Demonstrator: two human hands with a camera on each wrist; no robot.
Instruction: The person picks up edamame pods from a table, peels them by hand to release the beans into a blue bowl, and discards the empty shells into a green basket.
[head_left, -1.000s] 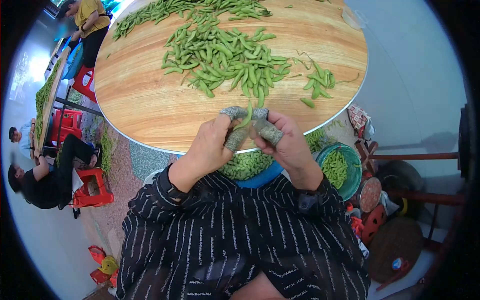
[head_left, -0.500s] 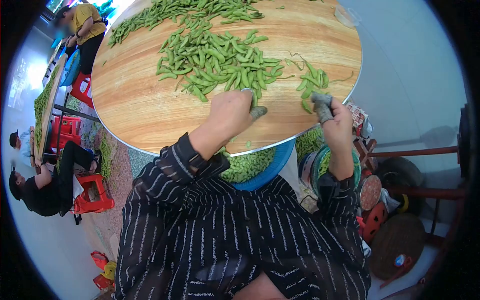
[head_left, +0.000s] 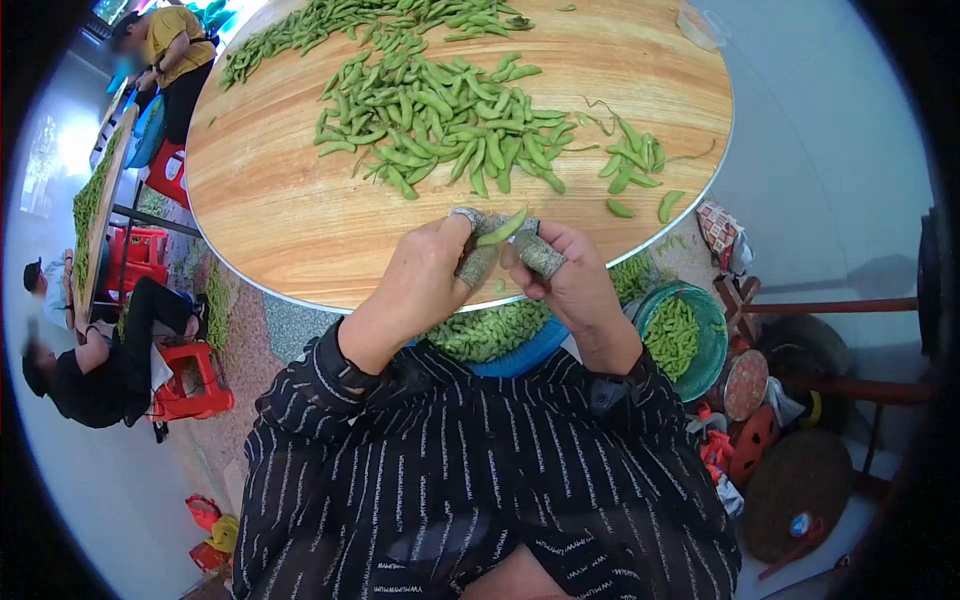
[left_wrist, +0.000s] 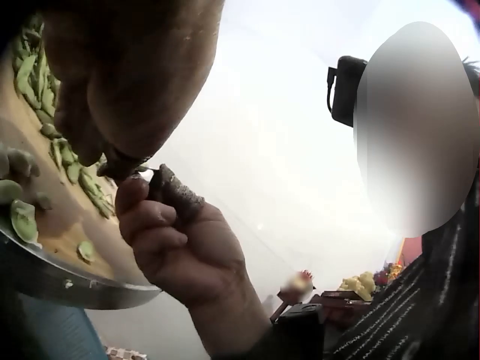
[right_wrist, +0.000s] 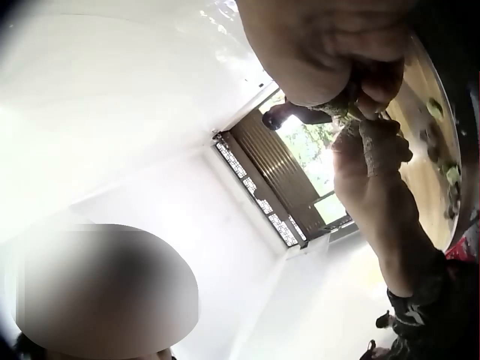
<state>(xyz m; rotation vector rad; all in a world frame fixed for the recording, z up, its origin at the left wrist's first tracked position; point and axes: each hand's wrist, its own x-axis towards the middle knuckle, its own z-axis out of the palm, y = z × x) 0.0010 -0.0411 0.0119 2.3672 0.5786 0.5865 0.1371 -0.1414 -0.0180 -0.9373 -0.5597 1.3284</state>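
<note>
A green pod (head_left: 502,229) is pinched between the taped thumb and finger of the left hand (head_left: 420,270), above the near edge of the round wooden table (head_left: 290,240). Close beside it, the right hand (head_left: 575,278) has its taped thumb and forefinger at the pod's other side; whether they grip it is hard to tell. Both hands nearly meet at the fingertips. Beyond them lies a heap of green pods (head_left: 430,120). In the left wrist view the right hand (left_wrist: 184,247) has curled fingers; the right wrist view shows the left hand (right_wrist: 375,187) from the side.
Below the table edge sits a blue basin (head_left: 535,350) of shelled beans. A green bucket (head_left: 712,345) with pods stands at right. Loose pods (head_left: 635,160) lie on the table's right side. Other people and red stools (head_left: 190,385) are at left.
The hands, apart half a second ago over the heap and at the table's right side, are together again with a pod between them. Another pod now lies near the right edge.
</note>
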